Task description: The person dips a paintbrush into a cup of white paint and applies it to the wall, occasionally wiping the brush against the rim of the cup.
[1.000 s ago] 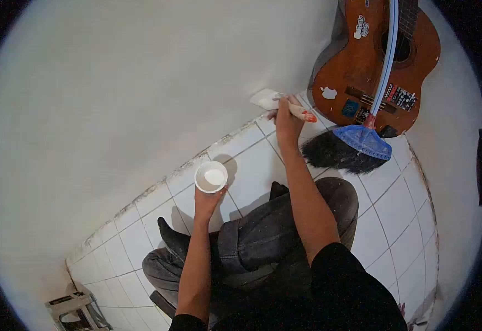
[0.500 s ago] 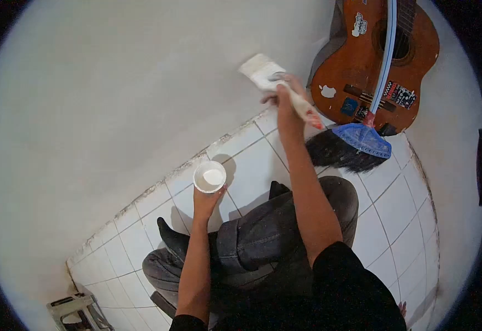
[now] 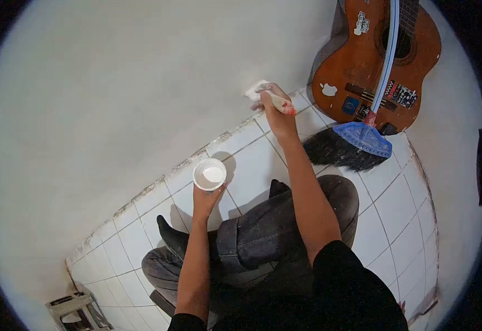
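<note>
My left hand (image 3: 207, 197) is wrapped round a white cup (image 3: 209, 175) with white paint inside, held above the tiles near the wall's foot. Higher up and to the right, my right hand (image 3: 272, 102) grips a wide paintbrush (image 3: 283, 105) with a pale handle and a red tip. The brush's white head is against or very close to the pale wall (image 3: 141, 83), low down near the floor edge. My fingers partly cover the brush.
An orange-brown guitar (image 3: 335, 66) with stickers leans in the corner at upper right. Before it stands a broom with a blue head (image 3: 365, 139) and black bristles. A grey plastic stool (image 3: 75, 311) is at lower left. My crossed legs rest on white floor tiles (image 3: 252, 165).
My right hand has moved down and slightly left with the brush, whose head is now lower on the wall. The left hand and cup have hardly moved.
</note>
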The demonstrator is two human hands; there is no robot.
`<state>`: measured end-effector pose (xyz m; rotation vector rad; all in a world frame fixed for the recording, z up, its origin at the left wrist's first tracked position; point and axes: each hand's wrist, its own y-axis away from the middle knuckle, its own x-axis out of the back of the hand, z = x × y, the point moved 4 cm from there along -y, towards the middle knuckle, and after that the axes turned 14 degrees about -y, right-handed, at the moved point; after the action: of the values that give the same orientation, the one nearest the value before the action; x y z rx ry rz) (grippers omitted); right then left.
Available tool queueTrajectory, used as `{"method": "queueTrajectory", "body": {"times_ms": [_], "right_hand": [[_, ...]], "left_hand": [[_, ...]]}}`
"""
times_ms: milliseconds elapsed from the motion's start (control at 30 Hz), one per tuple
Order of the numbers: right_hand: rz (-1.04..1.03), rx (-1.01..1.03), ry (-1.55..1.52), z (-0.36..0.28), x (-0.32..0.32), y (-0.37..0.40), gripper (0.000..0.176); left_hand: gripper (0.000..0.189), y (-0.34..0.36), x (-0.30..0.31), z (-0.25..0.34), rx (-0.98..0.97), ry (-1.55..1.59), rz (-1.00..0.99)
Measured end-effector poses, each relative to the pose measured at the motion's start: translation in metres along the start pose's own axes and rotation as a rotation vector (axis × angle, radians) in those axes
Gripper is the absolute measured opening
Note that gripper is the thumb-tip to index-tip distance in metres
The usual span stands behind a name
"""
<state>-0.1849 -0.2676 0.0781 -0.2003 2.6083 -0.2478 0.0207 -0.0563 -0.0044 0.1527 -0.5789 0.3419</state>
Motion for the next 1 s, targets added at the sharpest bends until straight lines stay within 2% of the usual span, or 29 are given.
{"method": "queueTrajectory", "body": {"times_ms": [67,133,167,233,367,433,500,533,567,633,667,733,767,833,900,1000], "right_hand": [[0.000,0.051,-0.016,-0.013,-0.002,0.003,0.024],[0.000,0.226,-0.073,-0.029,-0.008,0.004,0.028],[-0.002,0.226,-0.074,-0.031,-0.007,0.003,0.028],[0.126,0.258,-0.111,-0.043,-0.001,0.002,0.027],[0.313,0.271,0.007,-0.054,0.014,0.003,0.021],[0.354,0.231,-0.044,-0.035,0.033,-0.006,0.020],[0.251,-0.063,0.135,-0.016,0.040,-0.009,0.022],[0.139,-0.131,0.205,-0.009,0.036,-0.011,0.023],[0.139,-0.133,0.205,-0.002,0.033,-0.009,0.023],[0.017,-0.068,-0.065,-0.003,0.000,0.002,0.023],[0.019,-0.068,-0.064,-0.002,-0.006,0.002,0.023],[-0.092,0.116,0.040,-0.010,-0.017,0.003,0.030],[-0.089,0.119,0.039,-0.014,-0.017,0.004,0.030],[-0.066,0.231,-0.088,-0.042,-0.020,0.006,0.027],[-0.057,0.301,-0.059,-0.058,-0.012,0.005,0.027],[0.224,0.316,-0.079,-0.072,0.006,0.004,0.028]], "left_hand": [[0.056,0.001,-0.001,-0.001,0.007,-0.022,0.002],[0.060,0.000,-0.003,-0.005,0.034,0.155,0.001],[0.060,0.000,-0.002,-0.008,0.034,0.156,0.003],[0.064,-0.002,-0.002,-0.006,0.040,0.097,-0.052],[0.062,-0.003,-0.002,-0.011,0.034,0.069,-0.005],[0.058,-0.005,-0.002,-0.014,-0.001,-0.001,-0.003],[0.056,-0.004,-0.001,-0.005,-0.004,-0.003,0.002],[0.054,-0.003,0.000,0.001,-0.005,-0.007,0.010],[0.054,-0.003,0.001,0.003,-0.003,-0.008,0.009],[0.053,-0.003,0.001,0.005,0.001,0.017,-0.024],[0.053,-0.003,0.001,0.005,0.001,0.017,-0.026],[0.053,-0.002,0.001,0.005,-0.002,0.022,-0.017],[0.053,-0.002,0.001,0.006,-0.005,0.021,-0.018],[0.052,-0.001,0.001,0.008,-0.051,0.044,0.024],[0.053,0.000,0.000,0.001,-0.011,0.095,0.005],[0.056,0.000,-0.002,-0.006,0.006,0.114,0.014]]}}
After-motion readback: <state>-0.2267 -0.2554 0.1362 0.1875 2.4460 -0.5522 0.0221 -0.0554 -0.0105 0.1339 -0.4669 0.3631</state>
